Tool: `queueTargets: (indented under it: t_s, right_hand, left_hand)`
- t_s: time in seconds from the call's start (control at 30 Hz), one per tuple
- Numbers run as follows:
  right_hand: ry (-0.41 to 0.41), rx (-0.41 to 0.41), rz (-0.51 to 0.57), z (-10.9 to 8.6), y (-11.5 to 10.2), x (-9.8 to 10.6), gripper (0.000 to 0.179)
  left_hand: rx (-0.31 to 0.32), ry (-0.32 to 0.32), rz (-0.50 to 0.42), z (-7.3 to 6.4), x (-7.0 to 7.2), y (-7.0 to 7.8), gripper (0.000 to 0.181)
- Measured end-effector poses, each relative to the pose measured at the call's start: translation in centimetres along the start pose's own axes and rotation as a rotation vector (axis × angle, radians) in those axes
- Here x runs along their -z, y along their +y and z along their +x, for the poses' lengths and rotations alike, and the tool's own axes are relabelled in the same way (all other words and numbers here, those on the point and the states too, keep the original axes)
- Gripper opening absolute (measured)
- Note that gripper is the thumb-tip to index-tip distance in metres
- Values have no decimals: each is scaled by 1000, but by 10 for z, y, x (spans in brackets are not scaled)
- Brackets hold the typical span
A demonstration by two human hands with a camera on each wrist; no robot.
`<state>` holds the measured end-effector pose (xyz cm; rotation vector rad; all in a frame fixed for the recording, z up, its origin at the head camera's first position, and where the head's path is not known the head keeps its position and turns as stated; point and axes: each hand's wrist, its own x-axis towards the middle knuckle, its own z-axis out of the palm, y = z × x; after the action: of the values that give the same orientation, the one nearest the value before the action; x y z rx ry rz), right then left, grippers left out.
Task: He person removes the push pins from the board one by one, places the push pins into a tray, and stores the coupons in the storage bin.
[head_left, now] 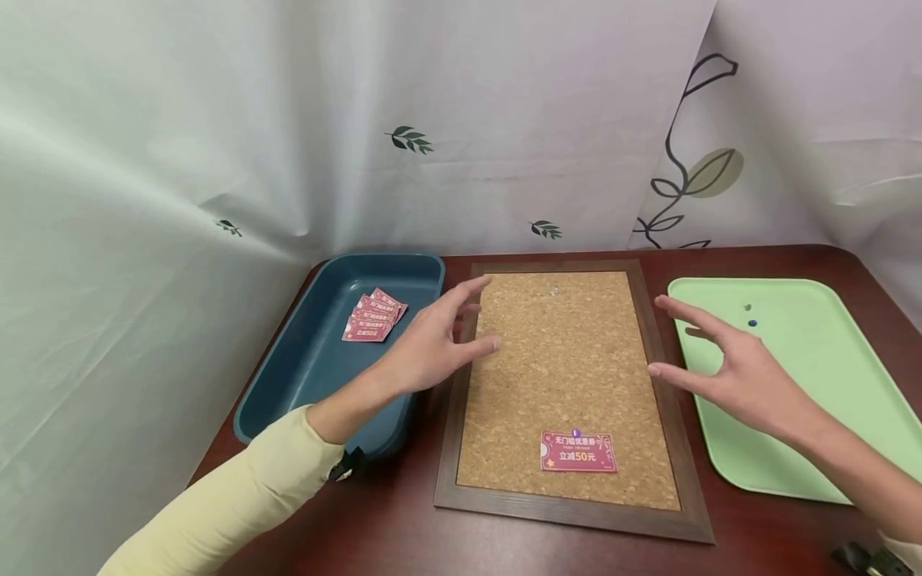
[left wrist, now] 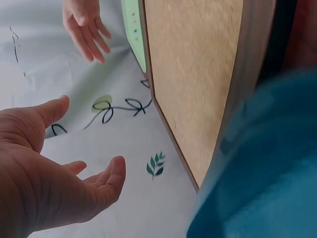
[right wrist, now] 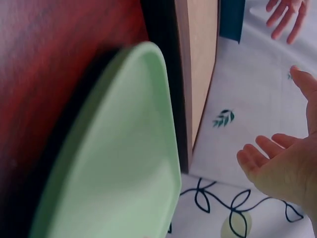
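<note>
My left hand (head_left: 425,344) hovers over the gap between the blue bin (head_left: 425,400) and the cork board (head_left: 558,368), thumb and fingers spread, holding nothing. Above the inner edge of the green tray (head_left: 778,432), my right hand (head_left: 749,376) is likewise spread with nothing in it. A pink coupon (head_left: 579,454) lies on the lower part of the board, with a purple push pin (head_left: 576,433) at its top edge. Near the board's top is a small clear pin (head_left: 554,290). Several similar coupons (head_left: 369,328) lie fanned in the bin.
A small blue pin (head_left: 752,323) and a green one (head_left: 747,307) lie on the tray. The board's brown wooden frame (head_left: 576,516) rests on the dark red table (head_left: 374,520). A pale leaf-patterned curtain (head_left: 504,160) hangs behind and at the sides.
</note>
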<state>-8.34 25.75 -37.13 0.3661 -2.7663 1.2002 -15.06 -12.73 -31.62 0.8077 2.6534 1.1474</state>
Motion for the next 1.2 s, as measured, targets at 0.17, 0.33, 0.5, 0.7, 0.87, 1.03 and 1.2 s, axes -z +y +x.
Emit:
queueTargets:
  t_s: [0.17, 0.33, 0.5, 0.7, 0.87, 1.03, 1.2]
  right_hand:
    - [-19, 32, -23, -2, -5, -12, 85]
    - [-40, 80, -8, -3, -11, -29, 79]
    - [-53, 134, -1, -6, -15, -44, 74]
    - [-54, 192, 27, -9, -18, -56, 62]
    - [-82, 215, 53, -12, -18, -64, 60]
    - [-99, 255, 68, -13, -17, -70, 54]
    - [-126, 270, 78, -13, -16, -75, 49]
  left_hand:
    - [9, -28, -12, -2, -11, 2, 83]
    - [30, -57, -55, -4, -21, 4, 81]
    - [21, -89, -88, -7, -30, 5, 80]
    - [29, -124, -74, -12, -42, 4, 78]
    - [47, -160, -70, -16, -53, 1, 76]
    - [40, -211, -93, -17, -64, -2, 72]
    - [20, -248, -120, -17, -74, -5, 64]
